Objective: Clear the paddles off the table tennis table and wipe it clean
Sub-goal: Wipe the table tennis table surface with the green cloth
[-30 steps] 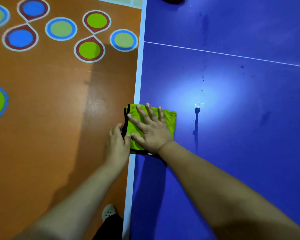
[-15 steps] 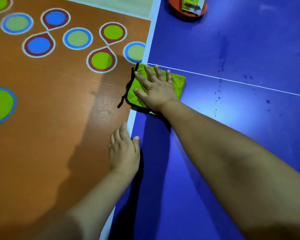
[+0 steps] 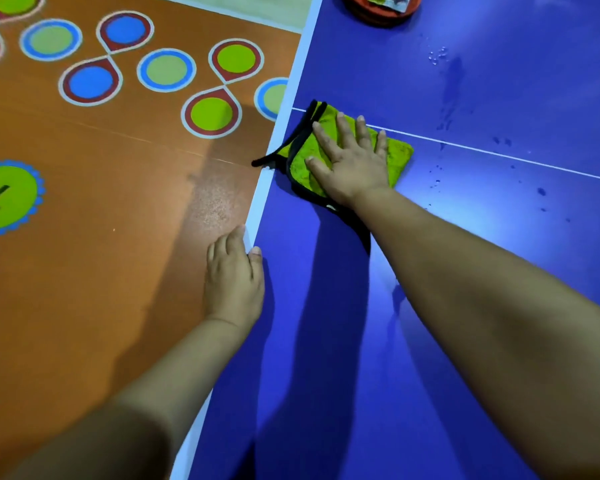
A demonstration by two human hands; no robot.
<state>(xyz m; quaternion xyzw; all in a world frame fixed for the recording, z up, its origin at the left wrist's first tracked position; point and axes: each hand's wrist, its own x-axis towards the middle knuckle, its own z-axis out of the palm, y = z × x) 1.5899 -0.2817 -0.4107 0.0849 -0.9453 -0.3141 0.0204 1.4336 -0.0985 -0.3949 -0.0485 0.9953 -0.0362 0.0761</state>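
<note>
A folded green cloth (image 3: 400,154) with black trim lies on the blue table tennis table (image 3: 482,237), near its left edge and across the white centre line. My right hand (image 3: 352,161) presses flat on the cloth with fingers spread. My left hand (image 3: 234,275) grips the table's white left edge, thumb on top and fingers over the side. A red paddle (image 3: 381,13) with a small packet on it sits at the far top of the table, partly cut off by the frame.
Water droplets and dark damp streaks (image 3: 447,98) mark the table beyond and right of the cloth. Left of the table is an orange floor (image 3: 101,202) painted with blue, green and red circles.
My right hand has pushed the cloth forward along the left edge up to the centre line. My left hand let go of the cloth and now holds the table edge.
</note>
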